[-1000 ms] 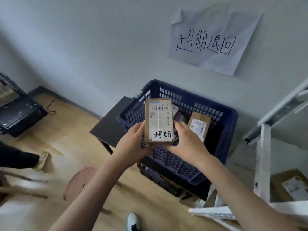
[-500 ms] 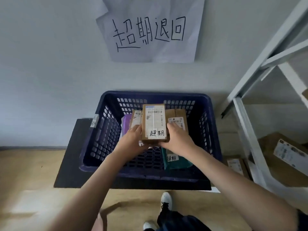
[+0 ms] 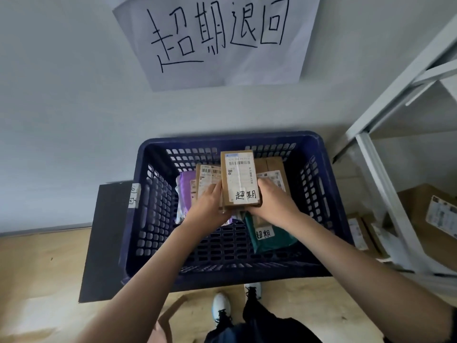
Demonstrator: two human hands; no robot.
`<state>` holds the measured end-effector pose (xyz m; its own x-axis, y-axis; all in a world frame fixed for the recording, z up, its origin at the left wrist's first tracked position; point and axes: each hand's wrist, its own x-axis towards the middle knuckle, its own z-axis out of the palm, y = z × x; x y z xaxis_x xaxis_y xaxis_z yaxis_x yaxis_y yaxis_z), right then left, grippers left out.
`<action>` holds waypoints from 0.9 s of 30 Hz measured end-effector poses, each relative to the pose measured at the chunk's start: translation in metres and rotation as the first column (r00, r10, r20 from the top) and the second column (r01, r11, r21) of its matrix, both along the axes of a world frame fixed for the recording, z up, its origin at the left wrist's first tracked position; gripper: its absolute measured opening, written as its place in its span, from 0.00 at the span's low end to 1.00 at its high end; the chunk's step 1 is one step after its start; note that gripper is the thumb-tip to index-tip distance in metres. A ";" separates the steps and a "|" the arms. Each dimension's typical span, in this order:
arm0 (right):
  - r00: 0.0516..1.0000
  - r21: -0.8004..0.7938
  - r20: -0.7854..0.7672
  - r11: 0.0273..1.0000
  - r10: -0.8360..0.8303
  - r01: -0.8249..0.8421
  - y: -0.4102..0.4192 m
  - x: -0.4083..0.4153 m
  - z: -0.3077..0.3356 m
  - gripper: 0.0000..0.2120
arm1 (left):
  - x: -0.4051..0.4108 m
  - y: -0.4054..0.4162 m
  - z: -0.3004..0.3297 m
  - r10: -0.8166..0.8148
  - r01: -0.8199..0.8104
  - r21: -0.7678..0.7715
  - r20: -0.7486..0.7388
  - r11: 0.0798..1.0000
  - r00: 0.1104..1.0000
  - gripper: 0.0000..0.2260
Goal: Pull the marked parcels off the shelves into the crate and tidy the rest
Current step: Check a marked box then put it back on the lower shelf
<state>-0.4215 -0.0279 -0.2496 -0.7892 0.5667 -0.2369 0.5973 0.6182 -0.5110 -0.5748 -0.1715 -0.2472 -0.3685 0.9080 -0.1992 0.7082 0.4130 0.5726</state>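
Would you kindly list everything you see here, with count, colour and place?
crate: one, dark blue, on the floor against the wall
held box: one, brown with a white label, above the crate
boxes in crate: at least two, brown, at the back
purple bag: one, left in the crate
green bag: one, labelled, right in the crate
sign: one, white paper with handwriting, on the wall
mat: one, black, under the crate
shelf: one, white, right
shelf boxes: several, brown, low on the shelf
shoes: two, white, bottom
hands: left and right, both gripping the held box
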 end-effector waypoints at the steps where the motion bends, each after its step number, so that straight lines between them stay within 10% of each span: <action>1: 1.000 0.008 0.006 1.000 -0.008 0.008 0.003 0.002 -0.002 0.29 | 0.001 0.003 -0.001 -0.017 0.017 0.004 0.010 1.000 1.000 0.35; 27: 0.980 0.308 0.183 0.951 -0.073 0.013 0.000 -0.002 -0.018 0.32 | 0.005 0.032 -0.035 -0.104 0.018 -0.204 -0.417 0.979 0.903 0.33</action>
